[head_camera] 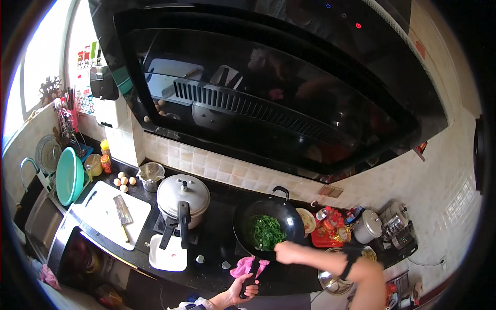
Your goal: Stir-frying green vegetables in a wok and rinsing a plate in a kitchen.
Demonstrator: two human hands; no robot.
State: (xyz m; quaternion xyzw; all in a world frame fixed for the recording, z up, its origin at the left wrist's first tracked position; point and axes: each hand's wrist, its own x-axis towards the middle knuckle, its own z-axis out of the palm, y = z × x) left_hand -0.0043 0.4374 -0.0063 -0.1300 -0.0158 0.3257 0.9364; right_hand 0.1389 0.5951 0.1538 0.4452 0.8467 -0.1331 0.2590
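My left hand point(240, 290) grips the black handle of a dark wok point(242, 219). A pink cloth point(243, 267) lies at the base of that handle. Chopped green leafy vegetables point(269, 232) are heaped in the wok. Over the wok's near right rim is my right hand point(288, 252), its fingers curled and slightly blurred. Whether it holds anything is hidden. The wok sits on the right side of the black cooktop point(217, 248), with a second loop handle at its far side.
Left of the wok stands a pressure cooker point(184, 195), its handles toward me. A white tray point(167, 263) is beside it. A cleaver point(123, 211) rests on a white cutting board point(104, 197). Metal bowls point(329, 288) sit below my right forearm. The range hood point(252, 97) hangs low overhead.
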